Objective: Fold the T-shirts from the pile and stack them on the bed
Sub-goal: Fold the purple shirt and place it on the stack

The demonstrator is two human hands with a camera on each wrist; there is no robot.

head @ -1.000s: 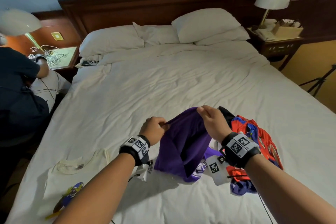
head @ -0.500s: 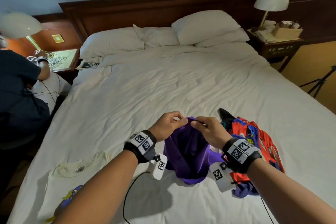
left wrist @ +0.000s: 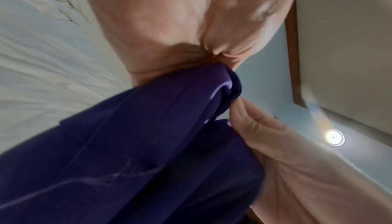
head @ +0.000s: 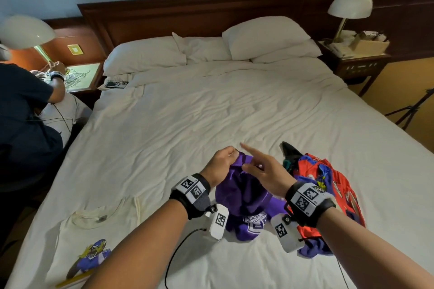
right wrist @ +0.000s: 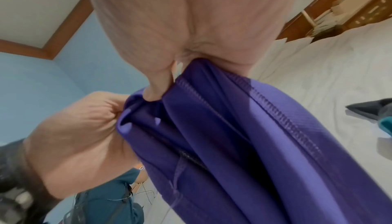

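A cream T-shirt (head: pixel 94 237) with a printed figure is laid flat on the bed (head: pixel 187 112) at the near left; a purple T-shirt (head: pixel 244 197) is bunched at near centre, its upper edge gripped in the curled fingers of the left hand (head: pixel 222 163); the same edge is pinched by the right hand (head: pixel 265 172), forefinger extended; a pile of red and blue shirts (head: pixel 328 185) is noted just to the right; pillows (head: pixel 265 37) are seen at the headboard.

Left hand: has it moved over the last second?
Yes. The left hand, gripping the purple T-shirt, has shifted right, away from the cream T-shirt and toward the red pile.
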